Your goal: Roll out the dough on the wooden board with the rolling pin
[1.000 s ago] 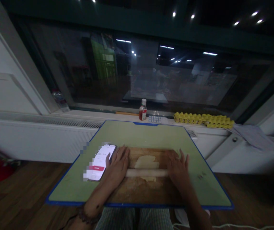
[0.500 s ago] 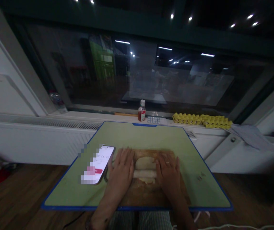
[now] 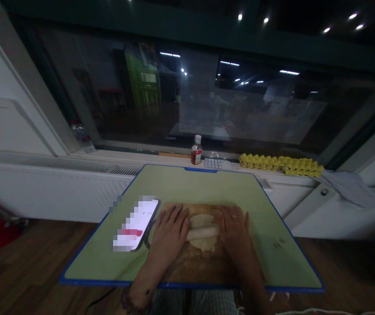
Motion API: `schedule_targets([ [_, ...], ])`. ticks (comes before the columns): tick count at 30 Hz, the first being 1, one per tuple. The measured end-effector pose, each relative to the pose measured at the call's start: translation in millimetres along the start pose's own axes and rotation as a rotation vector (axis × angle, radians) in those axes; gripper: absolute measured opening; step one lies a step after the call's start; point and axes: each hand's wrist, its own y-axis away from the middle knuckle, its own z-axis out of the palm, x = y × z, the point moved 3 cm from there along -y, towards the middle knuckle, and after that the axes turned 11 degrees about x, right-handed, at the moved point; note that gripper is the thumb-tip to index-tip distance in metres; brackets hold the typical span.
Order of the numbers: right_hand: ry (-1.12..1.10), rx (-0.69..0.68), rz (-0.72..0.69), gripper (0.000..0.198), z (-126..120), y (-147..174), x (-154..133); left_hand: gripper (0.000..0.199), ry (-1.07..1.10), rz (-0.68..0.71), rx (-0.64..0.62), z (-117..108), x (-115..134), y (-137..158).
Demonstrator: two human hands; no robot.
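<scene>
A pale rolling pin (image 3: 203, 232) lies crosswise over a flattened sheet of dough (image 3: 203, 245) on a brown wooden board (image 3: 203, 271). My left hand (image 3: 170, 232) rests palm down over the pin's left end, fingers stretched forward. Over the right end lies my right hand (image 3: 235, 232), its fingers extended too and a ring on one of them. Both ends of the pin are hidden beneath the palms. Dough shows on the far and near sides of the pin, with an uneven near edge.
The board lies on a green, blue-edged table (image 3: 220, 183). Left of my left hand is a lit phone (image 3: 136, 225), partly pixelated. On the windowsill stand a small bottle (image 3: 196, 151) with reddish contents and a yellow egg tray (image 3: 281, 164). A radiator (image 3: 49, 192) runs below the sill.
The rolling pin and both hands have moved slightly forward, away from me, over the dough. More of the dough's near part now shows. The view has shifted a little.
</scene>
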Motion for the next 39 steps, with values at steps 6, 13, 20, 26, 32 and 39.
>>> schedule_targets([
  [6, -0.025, 0.037, -0.067, 0.040, 0.2, 1.4, 1.1, 0.042, -0.015, 0.023, -0.025, 0.0, 1.2, -1.7],
  [13, -0.051, 0.123, -0.136, 0.046, -1.9, 44.5, 8.7, 0.045, 0.003, 0.151, 0.094, -2.5, 1.5, 35.4],
  [20, -0.057, 0.059, -0.078, 0.045, -5.8, 34.6, 5.4, 0.048, -0.033, 0.094, 0.089, -1.4, 2.1, 25.5],
  [26, -0.023, -0.022, -0.028, 0.044, -2.6, 2.1, -2.7, 0.046, -0.074, 0.019, 0.066, 1.8, 0.8, -5.6],
  [32, 0.014, 0.086, -0.100, 0.048, -3.0, 44.8, 2.8, 0.052, -0.108, 0.148, 0.190, -2.3, 7.0, 33.9],
  [39, -0.018, 0.193, -0.128, 0.050, -11.5, 68.5, 5.3, 0.056, -0.165, 0.183, 0.219, -14.9, 18.6, 58.3],
])
